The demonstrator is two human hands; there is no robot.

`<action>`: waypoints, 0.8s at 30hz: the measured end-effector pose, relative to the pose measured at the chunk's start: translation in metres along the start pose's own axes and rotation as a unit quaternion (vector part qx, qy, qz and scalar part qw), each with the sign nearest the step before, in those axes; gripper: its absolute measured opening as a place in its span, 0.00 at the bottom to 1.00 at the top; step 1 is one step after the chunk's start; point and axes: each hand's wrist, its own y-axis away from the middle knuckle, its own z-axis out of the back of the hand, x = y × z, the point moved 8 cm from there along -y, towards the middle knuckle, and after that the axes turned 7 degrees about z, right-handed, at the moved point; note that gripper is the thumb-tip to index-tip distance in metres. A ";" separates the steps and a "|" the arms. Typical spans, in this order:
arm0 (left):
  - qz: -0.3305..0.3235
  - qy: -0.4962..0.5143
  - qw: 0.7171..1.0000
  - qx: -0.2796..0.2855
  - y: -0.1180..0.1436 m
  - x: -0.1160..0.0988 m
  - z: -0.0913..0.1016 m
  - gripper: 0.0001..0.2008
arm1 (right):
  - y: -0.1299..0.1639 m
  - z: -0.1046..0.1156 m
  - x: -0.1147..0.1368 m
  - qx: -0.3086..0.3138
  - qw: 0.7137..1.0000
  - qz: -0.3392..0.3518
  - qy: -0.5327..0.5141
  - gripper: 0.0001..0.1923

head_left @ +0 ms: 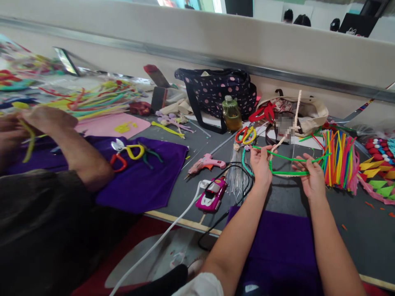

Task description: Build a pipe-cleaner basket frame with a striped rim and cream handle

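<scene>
A blurred patch hides part of the white stem (pixel 296 107) above the hands; a co-worker's hands at far left are cut off. Two green pipe cleaners (pixel 290 166) are held over the grey desk (pixel 354 218), bright and fuzzy, bent into a flat loop. Left hand (pixel 261 164) fingers are clamped on one end, right hand (pixel 311 179) fingers on the other. One pink glue gun (pixel 206 162) is seen nearby.

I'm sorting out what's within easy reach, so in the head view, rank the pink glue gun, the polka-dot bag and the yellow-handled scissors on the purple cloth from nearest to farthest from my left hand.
From the left hand:
1. Pink glue gun, on the grey table just to its left.
2. Yellow-handled scissors, farther left on the purple cloth.
3. Dark polka-dot bag, back against the wall, though its gap with the scissors is hard to call.
</scene>
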 end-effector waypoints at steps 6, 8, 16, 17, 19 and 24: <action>0.156 0.030 0.980 0.116 0.017 0.019 -0.029 0.26 | 0.003 -0.004 0.013 -0.012 0.997 0.041 -0.060 0.10; 0.199 0.045 0.965 0.162 0.031 0.027 -0.042 0.30 | 0.003 -0.003 0.016 -0.023 0.996 0.049 -0.076 0.09; 0.198 0.047 0.944 0.259 0.057 0.039 -0.065 0.33 | 0.014 -0.015 0.018 -0.016 0.994 0.041 -0.097 0.06; 0.196 0.047 0.947 0.248 0.056 0.040 -0.063 0.32 | 0.016 -0.017 0.017 -0.015 0.995 0.037 -0.097 0.06; 0.193 0.045 0.954 0.223 0.055 0.040 -0.059 0.31 | 0.020 -0.021 0.016 -0.013 0.995 0.030 -0.096 0.07; 0.180 0.031 0.965 0.187 0.053 0.040 -0.052 0.29 | 0.024 -0.025 0.014 -0.018 0.995 0.027 -0.098 0.06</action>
